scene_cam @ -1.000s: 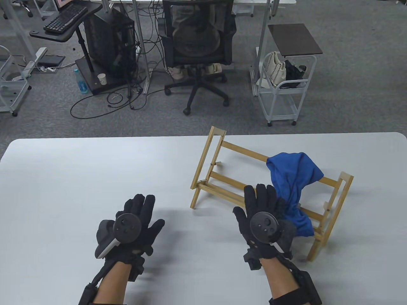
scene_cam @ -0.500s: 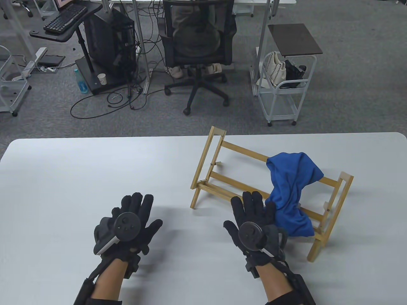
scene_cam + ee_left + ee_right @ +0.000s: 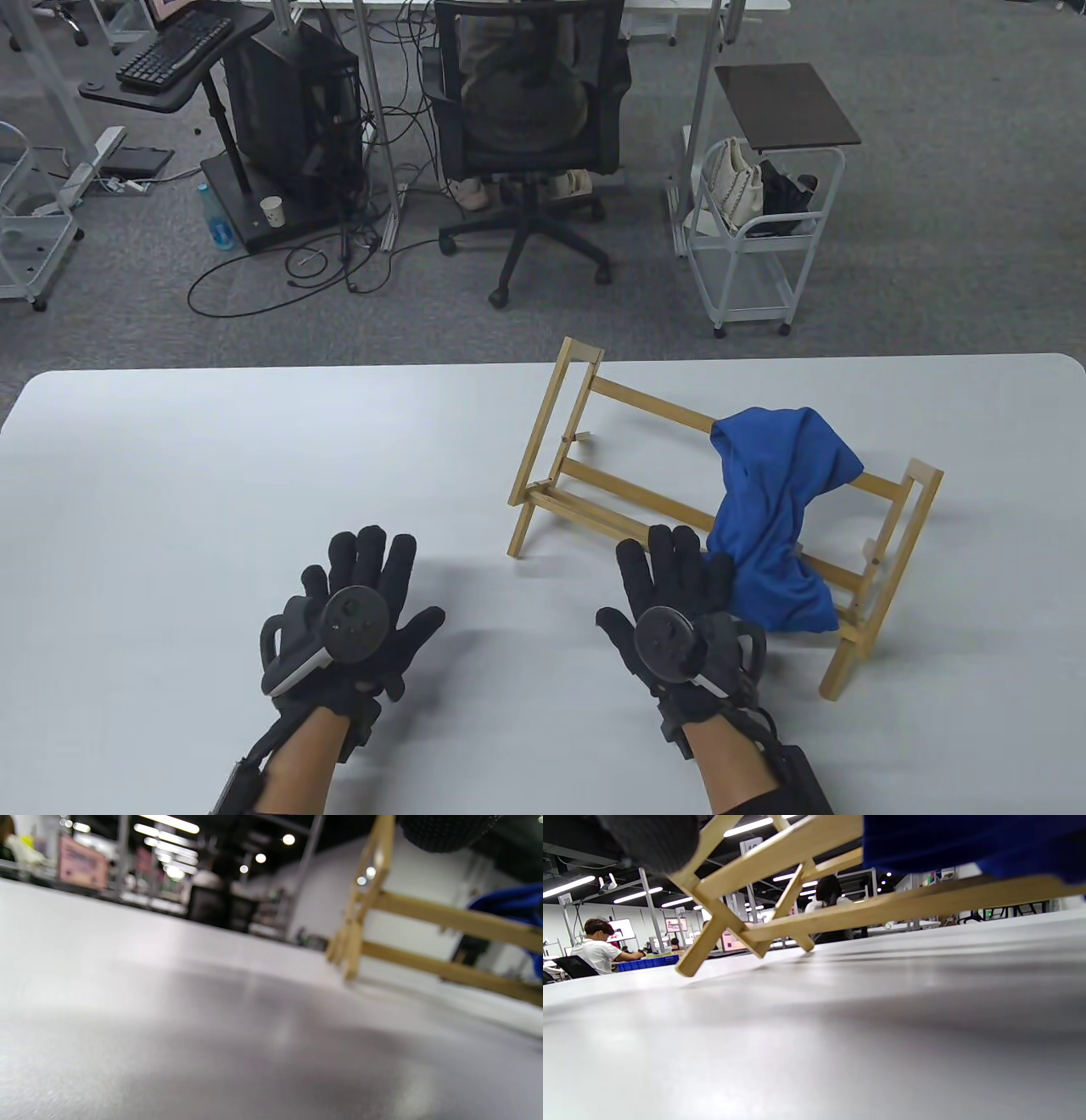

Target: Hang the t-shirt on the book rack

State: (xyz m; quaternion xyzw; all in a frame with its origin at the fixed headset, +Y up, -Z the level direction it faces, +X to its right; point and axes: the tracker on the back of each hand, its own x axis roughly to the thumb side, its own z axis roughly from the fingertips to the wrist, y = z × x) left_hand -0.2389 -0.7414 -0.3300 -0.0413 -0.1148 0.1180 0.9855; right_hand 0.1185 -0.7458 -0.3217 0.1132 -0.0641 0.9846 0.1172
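Observation:
A blue t-shirt (image 3: 780,518) hangs over the rails at the right half of a wooden book rack (image 3: 628,399) on the white table (image 3: 212,475). My right hand (image 3: 674,577) lies flat with fingers spread, just in front of the rack and left of the shirt's lower end, holding nothing. My left hand (image 3: 369,577) lies flat and empty on the table, well left of the rack. The rack (image 3: 424,912) and a bit of the shirt (image 3: 513,902) show in the left wrist view. In the right wrist view the rack (image 3: 806,878) and the shirt (image 3: 967,840) are close above.
The rack's right leg (image 3: 840,671) stands near the table's front right. Beyond the far table edge are an office chair (image 3: 530,127) and a white trolley (image 3: 755,246) on the floor.
My right hand drew back from the shirt's lower end toward me and to the left, then held still. My left hand shifted slightly right and nearer.

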